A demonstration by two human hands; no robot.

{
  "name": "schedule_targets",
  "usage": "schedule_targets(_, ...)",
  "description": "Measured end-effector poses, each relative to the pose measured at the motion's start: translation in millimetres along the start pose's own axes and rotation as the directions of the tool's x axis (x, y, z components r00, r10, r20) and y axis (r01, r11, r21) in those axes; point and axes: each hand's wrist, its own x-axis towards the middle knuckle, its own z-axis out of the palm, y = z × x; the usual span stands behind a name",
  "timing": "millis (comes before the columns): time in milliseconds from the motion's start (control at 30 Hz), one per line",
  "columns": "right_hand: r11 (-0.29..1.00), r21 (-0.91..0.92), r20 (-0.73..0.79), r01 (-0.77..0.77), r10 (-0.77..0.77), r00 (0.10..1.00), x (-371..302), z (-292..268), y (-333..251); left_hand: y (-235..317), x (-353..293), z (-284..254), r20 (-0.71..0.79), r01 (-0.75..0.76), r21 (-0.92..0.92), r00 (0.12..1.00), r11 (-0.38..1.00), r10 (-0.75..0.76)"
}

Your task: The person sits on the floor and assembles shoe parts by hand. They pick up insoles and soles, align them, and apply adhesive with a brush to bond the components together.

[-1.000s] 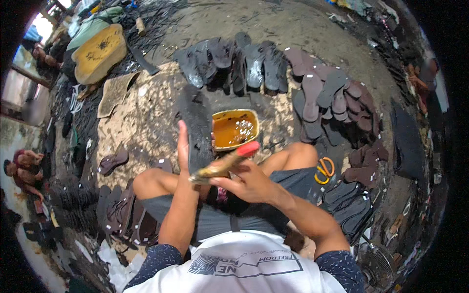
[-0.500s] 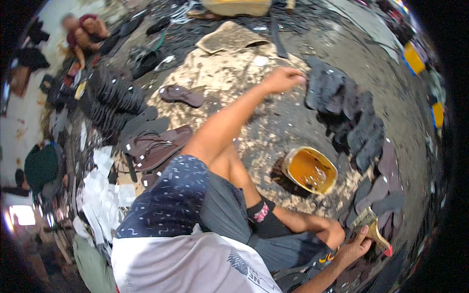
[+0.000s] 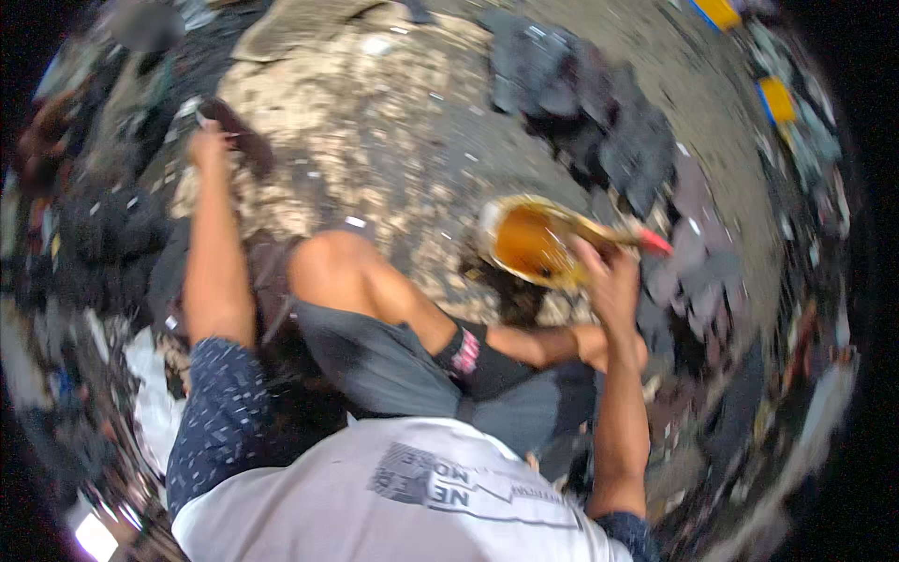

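Observation:
At the far left, my left hand (image 3: 210, 145) is closed on the end of a dark brown flip-flop (image 3: 248, 142) at the edge of the spotted mat; both are blurred. My right hand (image 3: 613, 281) grips a paintbrush (image 3: 609, 232) with a red-tipped handle. Its bristle end points left over the right side of a pale tub (image 3: 489, 223) of amber liquid (image 3: 526, 240). Whether the bristles touch the liquid I cannot tell. The tub stands in front of my folded legs.
A row of overlapping dark grey sole-shaped pieces (image 3: 585, 103) curves down the right of the mat (image 3: 375, 122). More brownish ones (image 3: 693, 211) lie nearer. Dark footwear (image 3: 272, 272) sits beside my left knee, with white paper scraps (image 3: 154, 389) behind it.
My left hand has moved from the grey pieces across to the flip-flop and taken hold of it. My right hand has brought the brush up to the tub. The view has shifted.

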Motion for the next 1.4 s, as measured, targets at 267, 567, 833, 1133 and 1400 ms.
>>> schedule_targets(267, 0.925, -0.178, 0.052, 0.335, -0.331, 0.942, 9.5, 52.5, 17.3, 157.8, -292.7, -71.9, 0.544, -0.728, 0.255, 0.652, 0.637, 0.528)
schedule_targets(567, 0.797, -0.469, -0.148, 0.380, -0.496, 0.856, -20.7, -74.7, 94.5, 100.9, -396.9, -100.8, 0.740, -0.946, 0.228, 0.323, 0.232, 0.590)
schedule_targets(833, 0.609, 0.785, -0.102, 0.116, -0.059, 0.993, -105.2, -21.1, -96.0, 122.9, -471.0, -30.5, 0.840, 0.505, -0.458, 0.515, 0.732, 0.171)
schedule_targets(1133, 0.626, 0.096, -0.289, 0.774, -0.726, 0.623, -112.0, 30.0, -98.4, 119.2, -508.1, -14.0, 0.840, 0.702, -0.536, 0.498, 0.469, 0.215)
schedule_targets(1400, 0.545, 0.690, -0.388, 0.477, -0.279, 0.878, -67.8, 20.0, -83.4, 87.0, -518.8, -29.3, 0.912, 0.769, -0.410, 0.346, 0.491, 0.220)
